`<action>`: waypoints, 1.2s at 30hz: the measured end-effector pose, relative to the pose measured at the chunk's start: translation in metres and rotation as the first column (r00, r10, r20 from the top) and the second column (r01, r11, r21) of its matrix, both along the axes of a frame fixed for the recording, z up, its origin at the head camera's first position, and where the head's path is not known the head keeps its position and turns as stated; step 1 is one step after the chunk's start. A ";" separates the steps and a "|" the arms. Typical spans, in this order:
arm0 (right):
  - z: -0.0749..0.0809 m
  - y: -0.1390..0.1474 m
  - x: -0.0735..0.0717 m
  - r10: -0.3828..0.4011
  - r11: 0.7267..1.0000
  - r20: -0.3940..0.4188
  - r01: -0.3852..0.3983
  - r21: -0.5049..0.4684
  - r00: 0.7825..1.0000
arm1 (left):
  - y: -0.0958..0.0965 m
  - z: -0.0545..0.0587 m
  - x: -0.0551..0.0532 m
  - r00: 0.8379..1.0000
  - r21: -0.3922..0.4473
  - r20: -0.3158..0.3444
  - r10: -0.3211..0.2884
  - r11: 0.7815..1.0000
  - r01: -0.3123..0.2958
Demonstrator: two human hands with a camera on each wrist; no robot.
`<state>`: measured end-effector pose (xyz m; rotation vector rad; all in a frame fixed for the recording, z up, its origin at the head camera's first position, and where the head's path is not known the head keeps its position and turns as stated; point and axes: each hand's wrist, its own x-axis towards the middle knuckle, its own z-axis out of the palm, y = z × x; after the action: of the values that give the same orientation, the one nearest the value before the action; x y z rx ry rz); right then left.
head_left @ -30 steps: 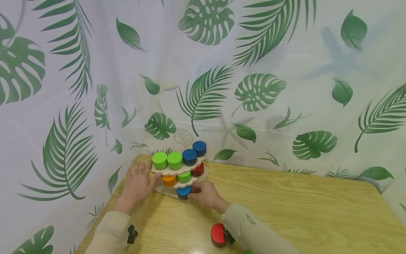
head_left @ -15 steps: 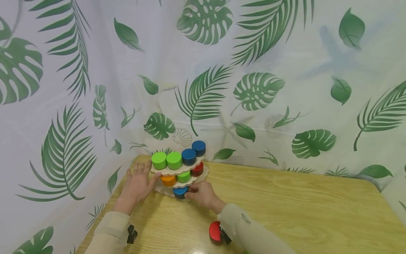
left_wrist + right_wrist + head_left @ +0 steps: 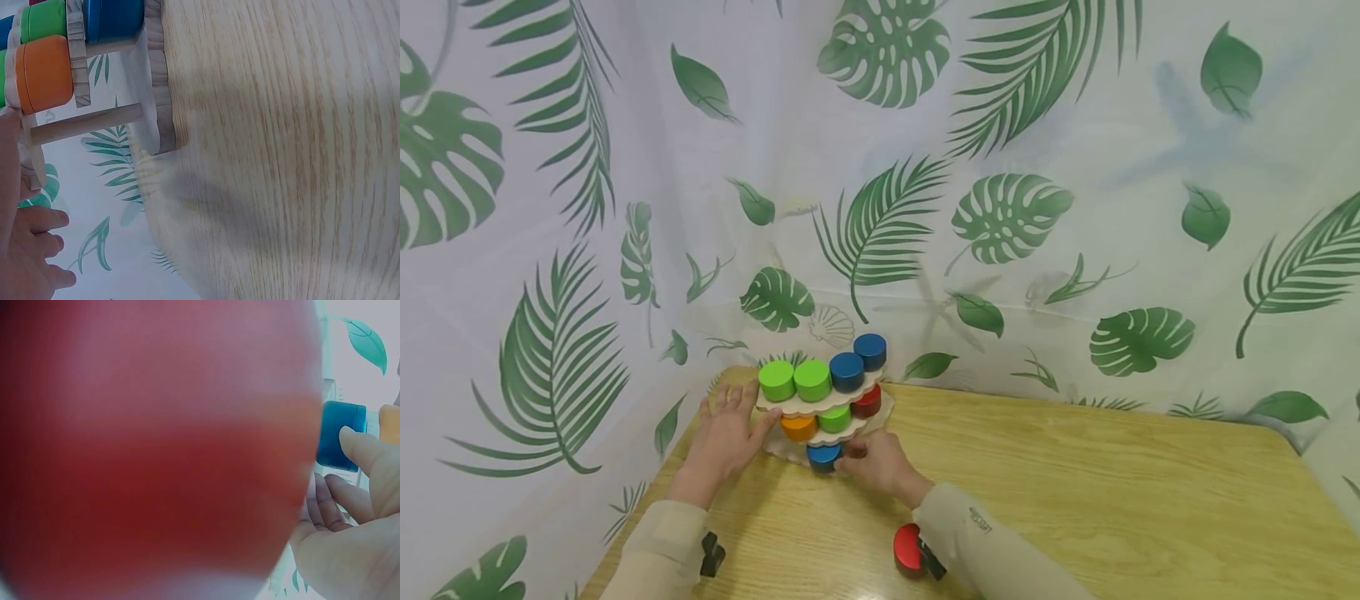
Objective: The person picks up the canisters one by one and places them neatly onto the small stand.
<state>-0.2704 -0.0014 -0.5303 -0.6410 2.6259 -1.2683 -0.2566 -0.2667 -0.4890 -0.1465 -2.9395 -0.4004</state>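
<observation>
A tiered wooden rack (image 3: 811, 407) with scalloped boards stands at the table's back left corner. On its top board sit two green cylinders (image 3: 777, 381) and two blue cylinders (image 3: 847, 372). The middle board carries an orange cylinder (image 3: 799, 427), a green one and a red one. My left hand (image 3: 724, 442) grips the left end of the top board, thumb in front. Below the middle board, my right hand (image 3: 880, 465) pinches a lower blue cylinder (image 3: 824, 457) on the bottom board. In the right wrist view its thumb presses the blue cylinder (image 3: 340, 447); its far side is hidden.
A loose red cylinder (image 3: 907, 550) lies on the wooden table (image 3: 1075, 500) beside the right sleeve, partly covered by a black wrist strap. Blurred red fills most of the right wrist view. A leaf-printed cloth (image 3: 1037, 275) hangs right behind the rack.
My right hand has moved a little to the left along the bottom board, taking the lower blue cylinder with it. The left hand and rack keep their place.
</observation>
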 end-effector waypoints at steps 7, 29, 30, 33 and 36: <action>0.007 0.020 0.000 0.034 0.999 -0.013 -0.034 0.025 0.999 | 0.001 -0.001 0.000 1.000 -0.003 -0.005 -0.004 1.000 0.004; 0.027 0.086 0.005 0.228 0.973 0.072 -0.226 -0.035 0.971 | -0.002 -0.002 0.000 1.000 -0.003 0.001 0.002 1.000 -0.002; 0.027 0.089 0.005 0.241 0.970 0.078 -0.238 -0.041 0.967 | -0.002 -0.001 0.001 1.000 -0.003 0.001 0.002 1.000 -0.002; 0.027 0.096 0.008 0.266 0.963 0.096 -0.261 -0.058 0.959 | -0.002 -0.001 0.001 1.000 -0.002 -0.002 -0.001 1.000 0.001; 0.028 0.102 0.012 0.279 0.960 0.130 -0.272 -0.069 0.951 | -0.001 -0.001 0.001 1.000 -0.002 -0.003 -0.005 1.000 0.005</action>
<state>-0.2587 0.1008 -0.5019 -0.8598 2.3027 -1.2471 -0.2558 -0.2680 -0.4898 -0.1540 -2.9370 -0.3970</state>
